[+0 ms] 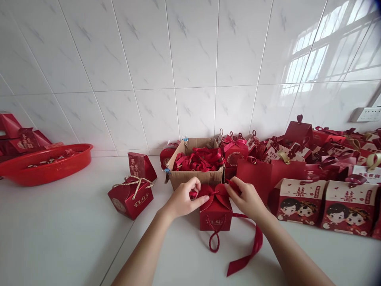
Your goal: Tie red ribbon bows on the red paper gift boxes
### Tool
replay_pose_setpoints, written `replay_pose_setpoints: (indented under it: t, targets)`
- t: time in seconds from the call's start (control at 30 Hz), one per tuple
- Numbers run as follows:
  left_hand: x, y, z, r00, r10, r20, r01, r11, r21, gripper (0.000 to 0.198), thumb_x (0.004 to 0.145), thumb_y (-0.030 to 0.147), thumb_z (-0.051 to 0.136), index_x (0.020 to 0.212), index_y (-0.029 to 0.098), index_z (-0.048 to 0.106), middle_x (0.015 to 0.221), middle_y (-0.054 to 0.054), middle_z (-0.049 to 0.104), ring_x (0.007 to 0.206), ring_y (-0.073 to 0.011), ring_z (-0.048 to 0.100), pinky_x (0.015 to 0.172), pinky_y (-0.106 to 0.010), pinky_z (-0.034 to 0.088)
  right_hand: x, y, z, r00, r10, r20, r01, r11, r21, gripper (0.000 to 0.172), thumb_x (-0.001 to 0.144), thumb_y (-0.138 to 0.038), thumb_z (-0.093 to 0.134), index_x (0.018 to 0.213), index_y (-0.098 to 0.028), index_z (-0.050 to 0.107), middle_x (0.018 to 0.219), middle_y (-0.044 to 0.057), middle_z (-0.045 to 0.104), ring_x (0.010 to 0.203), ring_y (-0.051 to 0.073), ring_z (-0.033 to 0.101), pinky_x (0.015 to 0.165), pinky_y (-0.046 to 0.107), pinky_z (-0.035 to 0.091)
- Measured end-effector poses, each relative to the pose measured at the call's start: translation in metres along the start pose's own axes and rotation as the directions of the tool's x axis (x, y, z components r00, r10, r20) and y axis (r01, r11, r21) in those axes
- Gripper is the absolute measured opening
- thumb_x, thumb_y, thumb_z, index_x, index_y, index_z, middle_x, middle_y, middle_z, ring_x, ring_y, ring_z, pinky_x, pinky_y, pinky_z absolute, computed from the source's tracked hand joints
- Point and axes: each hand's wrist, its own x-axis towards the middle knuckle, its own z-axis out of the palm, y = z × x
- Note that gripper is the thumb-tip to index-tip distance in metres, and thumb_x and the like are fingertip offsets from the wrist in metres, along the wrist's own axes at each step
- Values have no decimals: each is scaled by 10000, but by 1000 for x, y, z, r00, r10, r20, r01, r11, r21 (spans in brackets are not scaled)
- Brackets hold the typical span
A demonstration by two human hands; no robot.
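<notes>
So there's a cardboard box (pixel 183 179) up by the back edge of the bench (pixel 71 234), pretty much stuffed with a tangle of loose ribbons (pixel 199 159), with clips on its left rim. Over toward the bench's left end sits a red plastic basin (pixel 44 174) with a bunch of small stuff in it, too tiny to make out. The red gift box (pixel 216 221) stands upright just in front of the cardboard one, on the side toward the bench's front edge; flaps folded in, can't see inside. The hands are apart, left hand (pixel 187 198) and right hand (pixel 246 198) either side of its top, fingers curled, each pinching red ribbon (pixel 251 254). Both forearms angle in from the front edge.
</notes>
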Motion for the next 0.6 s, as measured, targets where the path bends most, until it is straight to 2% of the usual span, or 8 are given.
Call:
replay_pose_setpoints:
  t: [0.2,0.37,0.6]
  targets:
    - [0,-5,-4,998,-66,14,63,990,128,350,783,528,591,741,195,492,644,45,433,576,-113,360,547,-241,281,2,0,2,996,75,37,-70,990,-120,363,891,-431,428,623,-233,284,473,-47,364,453,130,283,469,263,234]
    - [2,-7,-5,994,-96,60,88,988,128,420,797,570,549,657,180,476,598,43,364,562,-111,310,524,-255,224,2,1,3,996,83,43,-75,984,-162,414,881,-476,430,580,-226,296,456,-38,367,439,125,272,462,263,225]
    - [5,-15,-4,980,-154,123,144,985,93,489,783,612,557,623,177,401,590,54,304,572,-103,280,529,-254,208,2,2,4,986,120,118,-110,990,-88,526,838,-606,471,524,-197,366,473,-32,360,492,110,243,475,261,220]
